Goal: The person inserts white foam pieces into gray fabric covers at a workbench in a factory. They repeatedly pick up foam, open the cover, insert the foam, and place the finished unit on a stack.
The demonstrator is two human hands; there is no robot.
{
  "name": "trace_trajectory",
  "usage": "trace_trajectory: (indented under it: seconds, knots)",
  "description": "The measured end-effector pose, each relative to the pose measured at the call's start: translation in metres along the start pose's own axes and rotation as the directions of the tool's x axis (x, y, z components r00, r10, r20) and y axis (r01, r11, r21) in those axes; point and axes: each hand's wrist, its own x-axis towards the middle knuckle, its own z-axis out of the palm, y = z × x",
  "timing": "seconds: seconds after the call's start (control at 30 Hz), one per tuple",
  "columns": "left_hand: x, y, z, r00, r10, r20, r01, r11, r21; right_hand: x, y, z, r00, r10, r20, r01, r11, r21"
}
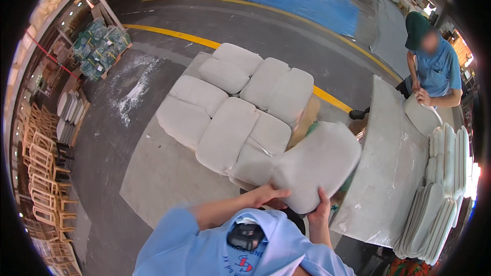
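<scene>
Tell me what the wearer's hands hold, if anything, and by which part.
A pale cushion, held at its near end between the left hand and right hand.

L of bench, held cushion partly hides fingers of L hand & R hand; green thing behind it mostly covered, kind unclear. Wearer's shirt, L of bench's near end, cut by lower edge, likewise patterned cloth R of it. Co-worker at bench's far end: face blurred, legs mostly hidden. Chairs well L of bench: partly lost in dark rim.

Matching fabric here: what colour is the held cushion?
The held cushion is pale grey, best seen in the head view.
</scene>
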Motion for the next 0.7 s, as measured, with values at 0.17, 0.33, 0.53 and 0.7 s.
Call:
trace_trajectory:
  seconds: [0.17,0.33,0.53,0.7]
  knots:
    - [-0.061,-0.045,-0.101,0.955,0.23,-0.188,-0.132,0.896,0.424,0.014,0.039,0.05,0.994,0.087,0.068,-0.073,0.98,-0.187]
    - [-0.12,-0.08,-0.186,0.693,0.153,-0.704,0.274,0.848,0.454,0.037,0.073,0.077,0.973,0.184,0.139,-0.141,0.952,-0.272]
    - [-0.132,-0.074,-0.228,0.623,0.07,-0.779,0.265,0.918,0.294,0.116,0.135,0.044,0.9,0.373,-0.224,-0.43,0.685,-0.588]
    - [-0.099,-0.063,-0.246,0.595,-0.034,-0.803,0.123,0.991,0.049,0.16,0.155,0.001,0.889,0.271,-0.37,-0.458,0.569,-0.683]
